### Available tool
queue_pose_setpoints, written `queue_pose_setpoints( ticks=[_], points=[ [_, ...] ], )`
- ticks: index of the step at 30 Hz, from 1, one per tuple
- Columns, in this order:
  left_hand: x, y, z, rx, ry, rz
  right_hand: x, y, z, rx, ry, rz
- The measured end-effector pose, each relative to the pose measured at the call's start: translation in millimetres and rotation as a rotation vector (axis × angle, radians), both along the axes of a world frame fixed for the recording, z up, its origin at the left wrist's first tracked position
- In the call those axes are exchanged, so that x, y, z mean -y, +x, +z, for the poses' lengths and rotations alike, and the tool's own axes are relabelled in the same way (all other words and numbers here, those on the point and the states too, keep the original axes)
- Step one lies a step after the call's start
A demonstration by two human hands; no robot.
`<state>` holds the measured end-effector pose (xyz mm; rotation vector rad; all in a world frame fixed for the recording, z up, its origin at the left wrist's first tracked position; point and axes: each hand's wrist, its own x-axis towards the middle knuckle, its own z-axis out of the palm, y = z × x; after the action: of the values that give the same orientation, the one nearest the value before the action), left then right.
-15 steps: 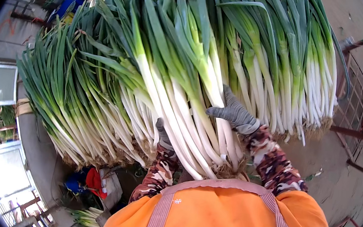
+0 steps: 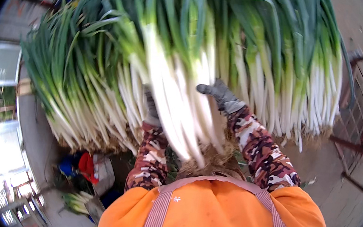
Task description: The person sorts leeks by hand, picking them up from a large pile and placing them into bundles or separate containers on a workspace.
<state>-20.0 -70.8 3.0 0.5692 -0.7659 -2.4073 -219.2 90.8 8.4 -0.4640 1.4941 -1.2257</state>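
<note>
Floor (image 2: 315, 167) below, leek bundle (image 2: 171, 94) farther forward, now blurred

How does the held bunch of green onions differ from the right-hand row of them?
The bunch of green onions is held between the left hand and right hand; the right-hand row is not gripped. The bunch has fewer stalks than the row. The bunch's roots lie close to the apron; the row's are farther from it. The bunch's stalks look blurred, the row's sharper. Both have green leaves, white stalks and brown roots.
</note>
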Motion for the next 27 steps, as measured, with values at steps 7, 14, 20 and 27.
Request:
queue_pose_setpoints(
  ticks=[7, 14, 20, 27],
  points=[
    [123.3, 48.0, 116.1, -0.14, -0.226, 0.054, -52.2, 74.8, -7.8, -0.284, -0.062, -0.148],
    [217.1, 88.9, 280.0, -0.221, -0.527, 0.087, -86.2, 75.1, 40.2, -1.109, 0.199, -0.129],
    [180.7, 93.8, 246.6, -0.128, -0.521, 0.113, -171.8, -39.0, -95.6, -1.159, 0.626, -0.697],
    [54.7, 102.2, 72.8, 0.152, -0.187, 0.168, -167.8, -44.4, -100.5, -1.081, 0.309, -0.636]
  ],
)
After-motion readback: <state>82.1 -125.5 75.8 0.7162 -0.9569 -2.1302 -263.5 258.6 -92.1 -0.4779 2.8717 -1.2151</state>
